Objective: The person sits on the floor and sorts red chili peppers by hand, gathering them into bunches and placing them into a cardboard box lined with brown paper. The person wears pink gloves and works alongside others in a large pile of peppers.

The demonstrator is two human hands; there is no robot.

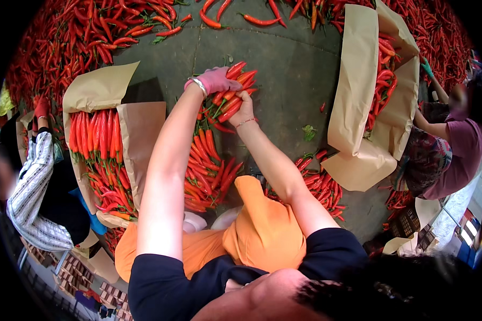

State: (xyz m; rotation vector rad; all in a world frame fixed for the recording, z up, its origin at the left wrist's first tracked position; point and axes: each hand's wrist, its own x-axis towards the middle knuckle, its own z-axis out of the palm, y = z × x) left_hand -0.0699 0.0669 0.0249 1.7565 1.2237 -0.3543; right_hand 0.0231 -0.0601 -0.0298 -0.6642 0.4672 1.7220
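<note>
A bundle of red chili peppers (236,94) with green stems is held between my two hands above the floor. My left hand (217,81), in a pink glove with a silver bangle at the wrist, grips the bundle from its upper left side. My bare right hand (243,109), with a thin bracelet, holds it from the lower right. Below the hands, a heap of chili peppers (203,176) lies in front of my knees. To the left stands a paper-lined box (142,132) with chilies in neat rows, their stems towards me at the far end.
Large chili piles (76,40) border the floor at the far left and right. An open paper-lined box (355,80) holding chilies stands right. One co-worker (36,200) sits left, another (458,148) right. A smaller chili heap (321,186) lies beside my right arm.
</note>
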